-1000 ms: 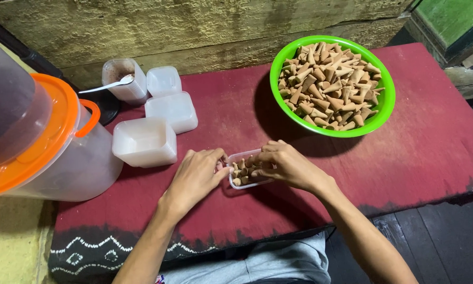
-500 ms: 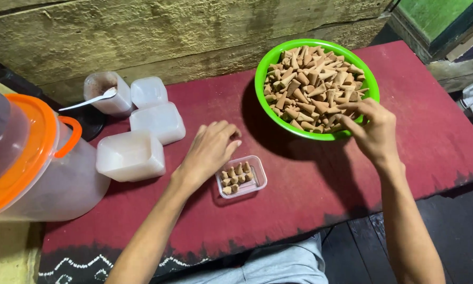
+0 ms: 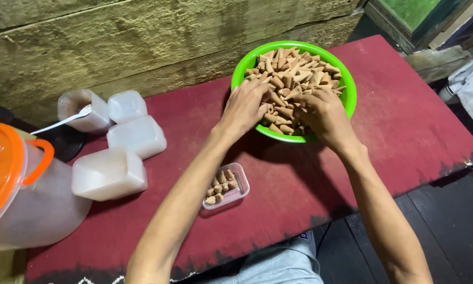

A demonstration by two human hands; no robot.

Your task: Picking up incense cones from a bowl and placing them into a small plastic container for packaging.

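1. Left hand (image 3: 245,105) is over the near-left rim of the green bowl (image 3: 347,87), upper centre of the frame, fingers curled down into the brown cones (image 3: 294,68). Can't tell if it has any pinched yet.
2. Right hand (image 3: 323,113) is in the bowl's near side, fingers bent into the pile. What it grips is hidden, so grip state can't be told.
3. Small clear box (image 3: 227,186) sits lower centre on the red cloth (image 3: 405,121), partly filled with upright cones, well apart from both hands, under the left forearm.
4. Risk: the forearm passes right above the box; dropping it could knock the box or topple the standing cones.
5. Risk: both hands press the bowl's near rim; the bowl could tip or slide toward the table edge and spill cones.
6. Risk: the loose heap is piled near rim height; raking could push cones over onto the cloth.
7. Risk: cones look brittle; a hard squeeze could snap the tips.
8. Upper left: stacked white tubs (image 3: 136,134), a cup with spoon (image 3: 81,111) and an orange-lidded jug (image 3: 15,189), clear of the hands.
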